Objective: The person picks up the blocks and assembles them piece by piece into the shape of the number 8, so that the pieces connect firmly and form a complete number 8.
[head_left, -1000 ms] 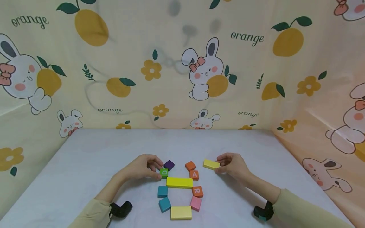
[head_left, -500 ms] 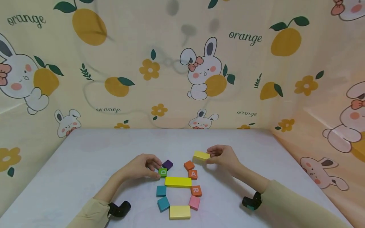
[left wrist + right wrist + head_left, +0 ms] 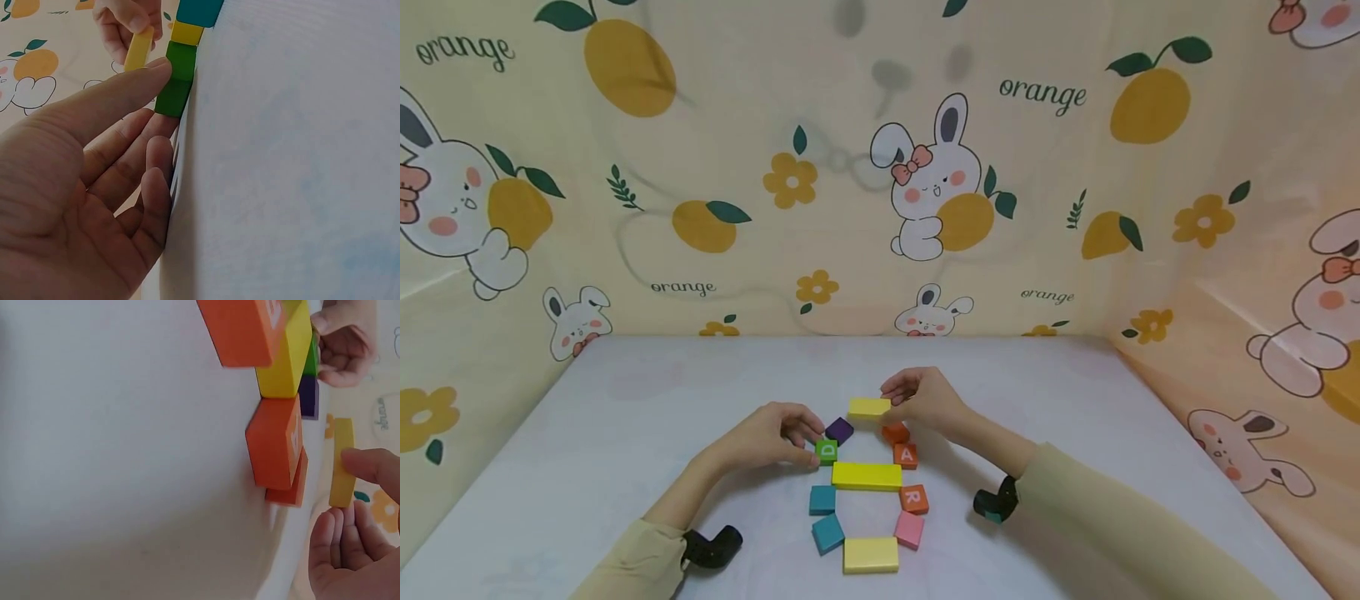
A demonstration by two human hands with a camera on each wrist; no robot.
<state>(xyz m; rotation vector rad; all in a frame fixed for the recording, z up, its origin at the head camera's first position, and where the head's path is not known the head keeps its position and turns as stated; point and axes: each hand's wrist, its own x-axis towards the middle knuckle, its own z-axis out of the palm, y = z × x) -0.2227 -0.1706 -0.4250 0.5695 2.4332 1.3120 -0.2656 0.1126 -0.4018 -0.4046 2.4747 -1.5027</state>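
My right hand (image 3: 928,398) pinches a yellow block (image 3: 869,408) by its right end, thumb on one side and fingers on the other. In the right wrist view this yellow block (image 3: 342,465) stands out above the tabletop. It overlaps the gap between a purple block (image 3: 839,431) and a plain orange block (image 3: 895,433). My left hand (image 3: 767,437) holds a green block marked D (image 3: 826,452) between thumb and fingertips, close beside the purple one. The left wrist view has the thumb at the edge of the green block (image 3: 176,75).
Nearer me, a long yellow block (image 3: 867,476) lies across the figure. Two teal blocks (image 3: 822,500), two lettered orange blocks (image 3: 906,455), a pink block (image 3: 909,530) and a pale yellow block (image 3: 870,555) complete the outline on the white table (image 3: 662,375). A printed cloth hangs behind.
My right hand has carried the yellow block leftward and slightly away from me, from right of the figure to its far end. The left hand has stayed at the green block.
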